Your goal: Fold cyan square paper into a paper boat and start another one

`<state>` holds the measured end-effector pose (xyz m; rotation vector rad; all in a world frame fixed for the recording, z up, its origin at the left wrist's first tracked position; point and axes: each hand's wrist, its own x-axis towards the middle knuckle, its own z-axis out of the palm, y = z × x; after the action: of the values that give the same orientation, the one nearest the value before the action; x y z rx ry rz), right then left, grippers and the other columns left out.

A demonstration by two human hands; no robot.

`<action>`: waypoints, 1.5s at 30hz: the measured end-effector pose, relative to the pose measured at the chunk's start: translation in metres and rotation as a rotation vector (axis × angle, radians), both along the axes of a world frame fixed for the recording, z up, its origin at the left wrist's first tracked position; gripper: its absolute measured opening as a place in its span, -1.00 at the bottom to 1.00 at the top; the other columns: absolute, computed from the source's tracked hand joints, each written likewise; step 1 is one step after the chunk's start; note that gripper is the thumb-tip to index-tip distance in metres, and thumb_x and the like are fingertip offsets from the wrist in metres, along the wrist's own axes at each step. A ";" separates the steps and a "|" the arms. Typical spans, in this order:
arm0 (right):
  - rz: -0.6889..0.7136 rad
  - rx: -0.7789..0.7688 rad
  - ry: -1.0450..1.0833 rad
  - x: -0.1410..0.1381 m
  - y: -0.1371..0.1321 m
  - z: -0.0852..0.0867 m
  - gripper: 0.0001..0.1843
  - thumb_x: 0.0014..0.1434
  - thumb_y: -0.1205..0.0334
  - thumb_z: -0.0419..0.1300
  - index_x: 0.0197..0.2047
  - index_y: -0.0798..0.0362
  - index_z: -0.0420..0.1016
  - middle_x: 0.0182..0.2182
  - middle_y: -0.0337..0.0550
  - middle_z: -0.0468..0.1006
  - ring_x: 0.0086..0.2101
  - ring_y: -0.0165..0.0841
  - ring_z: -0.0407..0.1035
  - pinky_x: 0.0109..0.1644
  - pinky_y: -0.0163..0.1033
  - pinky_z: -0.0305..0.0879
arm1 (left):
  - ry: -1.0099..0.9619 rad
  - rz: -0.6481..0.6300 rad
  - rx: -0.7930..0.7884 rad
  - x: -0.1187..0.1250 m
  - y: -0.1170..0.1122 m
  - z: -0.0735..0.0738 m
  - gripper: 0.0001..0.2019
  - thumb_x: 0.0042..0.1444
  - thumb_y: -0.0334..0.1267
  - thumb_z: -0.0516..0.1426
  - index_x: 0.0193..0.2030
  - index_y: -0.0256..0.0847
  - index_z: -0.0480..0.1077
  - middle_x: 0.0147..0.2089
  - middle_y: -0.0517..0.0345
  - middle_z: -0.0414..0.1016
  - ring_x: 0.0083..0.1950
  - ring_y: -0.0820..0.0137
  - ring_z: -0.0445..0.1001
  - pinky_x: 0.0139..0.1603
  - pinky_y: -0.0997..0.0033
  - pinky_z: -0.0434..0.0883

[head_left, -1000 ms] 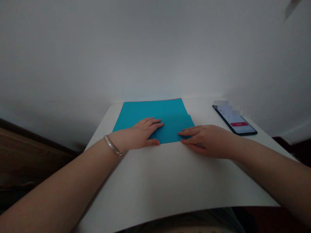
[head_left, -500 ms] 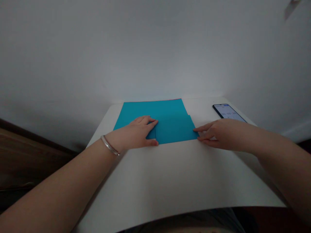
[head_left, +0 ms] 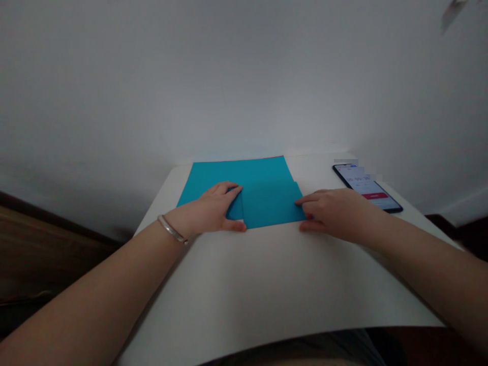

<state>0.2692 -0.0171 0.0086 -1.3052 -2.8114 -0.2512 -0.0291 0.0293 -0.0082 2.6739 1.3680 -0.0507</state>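
A large blue sheet of paper (head_left: 229,173) lies flat on the white table. Over its front right part is a blue flap or smaller piece (head_left: 267,203); whether the two are joined I cannot tell. My left hand (head_left: 213,208) rests on the paper at the flap's left edge, with fingers and thumb spread and the thumb at the front edge. On the right, my right hand (head_left: 328,211) touches the flap near its front right corner. Its index finger is stretched out on the paper and its thumb is near the front edge. The other fingers are bent.
A phone (head_left: 375,195) with a timer on its screen lies to the right of the paper, partly behind my right hand. The white table (head_left: 267,284) meets a pale wall (head_left: 236,76) at the back. Brown wood (head_left: 46,249) stands at the left.
My right hand has slid a little to the left, further over the flap's corner, and more of the phone shows. My left hand has shifted slightly left.
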 end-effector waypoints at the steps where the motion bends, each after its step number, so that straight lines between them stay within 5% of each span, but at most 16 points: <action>1: 0.011 0.000 -0.013 0.000 0.000 -0.001 -0.74 0.15 0.01 0.19 -0.26 -0.01 0.58 -0.17 -0.11 0.62 -0.19 -0.23 0.49 -0.18 -0.17 0.39 | -0.009 -0.001 -0.008 0.000 0.000 -0.001 0.04 -0.10 0.32 0.11 0.37 -0.37 -0.02 0.39 -0.33 -0.04 0.38 -0.12 -0.03 0.29 -0.03 0.09; 9: 0.004 -0.015 0.017 -0.002 0.004 0.000 -0.77 0.21 0.08 0.13 -0.28 0.01 0.54 -0.11 -0.12 0.59 -0.10 -0.21 0.44 -0.15 -0.14 0.39 | -0.168 0.022 -0.010 0.005 0.000 0.000 -0.14 -0.02 0.26 0.11 0.28 -0.34 0.12 0.37 -0.20 0.08 0.43 -0.03 -0.17 0.36 -0.04 -0.01; 12: 0.004 -0.031 0.058 -0.002 0.004 0.001 -0.77 0.21 0.07 0.13 -0.32 0.00 0.52 -0.11 -0.14 0.59 -0.09 -0.22 0.44 -0.14 -0.13 0.40 | -0.329 0.095 0.025 0.013 -0.004 0.006 -0.42 0.08 0.10 0.11 0.13 -0.27 0.29 0.21 -0.13 0.32 0.34 0.03 0.12 0.26 0.00 0.19; 16: 0.018 -0.038 0.114 -0.001 0.004 0.000 -0.81 0.18 0.09 0.16 -0.35 -0.01 0.51 -0.10 -0.16 0.58 -0.08 -0.22 0.43 -0.12 -0.12 0.41 | -0.539 0.201 0.011 0.024 -0.010 0.011 -0.65 0.09 -0.14 0.15 0.01 -0.16 0.30 -0.10 0.06 0.49 -0.08 0.25 0.49 -0.07 0.20 0.44; 19: -0.002 0.016 0.235 0.000 0.004 -0.002 -0.82 0.15 0.08 0.19 -0.21 -0.04 0.51 0.03 -0.14 0.51 -0.01 -0.18 0.39 -0.05 -0.05 0.41 | -0.655 0.213 0.050 0.028 -0.015 0.013 -0.66 0.07 -0.20 0.17 0.00 -0.14 0.29 -0.31 0.21 0.43 -0.28 0.38 0.46 -0.21 0.32 0.44; 24: -0.090 0.227 0.583 -0.002 0.007 -0.006 -0.35 0.12 0.18 0.22 0.27 -0.05 0.16 0.27 0.02 0.18 0.20 -0.09 0.14 0.09 0.07 0.33 | -0.947 0.094 0.197 0.033 -0.023 0.016 -0.67 0.10 -0.28 0.15 0.02 -0.13 0.27 -0.39 0.30 0.28 -0.35 0.50 0.38 -0.21 0.43 0.44; 28: -0.032 0.307 0.665 -0.001 0.011 -0.007 -0.33 0.14 0.29 0.17 0.30 0.01 0.09 0.26 0.09 0.19 0.24 -0.11 0.07 0.21 0.12 0.18 | -0.885 0.027 0.321 0.035 -0.031 0.017 -0.68 0.11 -0.32 0.16 0.02 -0.13 0.30 -0.24 0.21 0.43 -0.20 0.46 0.46 -0.12 0.43 0.43; 32: 0.060 0.310 0.655 0.001 0.013 -0.007 -0.70 0.18 0.40 0.08 -0.04 -0.04 0.42 0.11 -0.03 0.40 0.18 -0.16 0.18 0.20 0.12 0.17 | -0.665 -0.113 0.315 0.034 -0.036 0.021 -0.81 0.18 -0.28 0.12 -0.06 -0.14 0.39 -0.17 0.16 0.50 -0.16 0.42 0.49 -0.12 0.43 0.43; 35: 0.075 0.317 0.629 0.003 0.014 -0.007 -0.78 0.15 0.43 0.09 -0.21 -0.04 0.47 0.03 -0.09 0.48 0.15 -0.19 0.23 0.19 0.06 0.19 | -0.565 -0.232 0.258 0.032 -0.036 0.025 -0.81 0.22 -0.27 0.06 -0.07 -0.17 0.41 -0.13 0.09 0.51 -0.13 0.40 0.49 -0.13 0.42 0.43; 41: 0.056 0.351 0.640 0.007 0.017 -0.010 -0.76 0.12 0.43 0.12 -0.20 -0.05 0.49 0.00 -0.11 0.51 0.11 -0.19 0.27 0.16 0.06 0.21 | -0.481 -0.327 0.289 0.028 -0.032 0.023 -0.79 0.25 -0.29 0.02 -0.04 -0.21 0.42 -0.04 0.04 0.52 -0.10 0.37 0.51 -0.15 0.42 0.44; 45: 0.098 0.453 0.596 0.004 0.017 -0.009 -0.59 0.07 0.46 0.16 -0.01 -0.03 0.44 0.04 -0.06 0.49 0.11 -0.14 0.27 0.15 0.08 0.21 | -0.507 -0.323 0.410 0.027 -0.029 0.016 -0.87 0.24 -0.31 0.06 -0.17 -0.21 0.43 0.03 0.05 0.49 -0.04 0.38 0.50 -0.09 0.41 0.45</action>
<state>0.2731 -0.0006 -0.0007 -0.9397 -2.1452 -0.3891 -0.0017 0.0001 0.0074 2.8962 0.8518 0.8962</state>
